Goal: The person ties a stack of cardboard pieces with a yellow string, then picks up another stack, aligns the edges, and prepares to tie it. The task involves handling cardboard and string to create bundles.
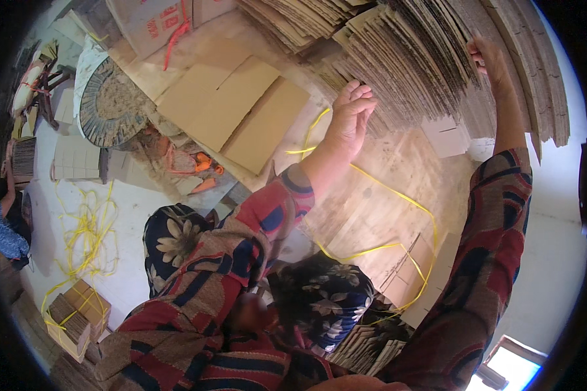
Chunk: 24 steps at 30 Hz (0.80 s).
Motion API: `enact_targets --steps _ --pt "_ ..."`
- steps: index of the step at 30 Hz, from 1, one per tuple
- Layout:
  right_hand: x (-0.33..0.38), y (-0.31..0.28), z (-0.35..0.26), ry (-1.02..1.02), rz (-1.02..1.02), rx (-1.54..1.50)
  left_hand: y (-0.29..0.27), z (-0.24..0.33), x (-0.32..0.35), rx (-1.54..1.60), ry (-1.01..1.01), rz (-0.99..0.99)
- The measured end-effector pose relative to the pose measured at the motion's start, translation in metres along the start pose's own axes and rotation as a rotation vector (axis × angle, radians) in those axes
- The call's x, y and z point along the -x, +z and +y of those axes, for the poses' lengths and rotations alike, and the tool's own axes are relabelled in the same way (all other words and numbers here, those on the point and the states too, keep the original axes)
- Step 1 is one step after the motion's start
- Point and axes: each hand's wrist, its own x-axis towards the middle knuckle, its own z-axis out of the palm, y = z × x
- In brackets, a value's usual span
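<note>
Hands (352, 114) on ridged cardboard stack (424, 58)

Both hands reach up to the cardboard stack (424, 58), left hand (351, 120) left of right hand (492, 62). Flat sheets (235, 107) lie left of the stack; strapping (398, 195) runs below it.

- Right hand (488, 57): fingertips hidden among the stacked cardboard sheets (430, 58).
- Cardboard stack: top cut off by the frame edge.
- Yellow strap (398, 195): lower run hidden behind the sleeve.
</note>
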Motion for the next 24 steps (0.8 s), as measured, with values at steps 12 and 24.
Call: enact_targets --steps 12,24 --pt "-0.027 0.008 0.037 -0.118 0.074 0.591 0.019 -0.011 0.01 -0.144 0.092 -0.014" --pt "-0.013 0.014 0.041 -0.104 0.195 0.061 0.02 -0.019 -0.008 -0.085 0.111 -0.154"
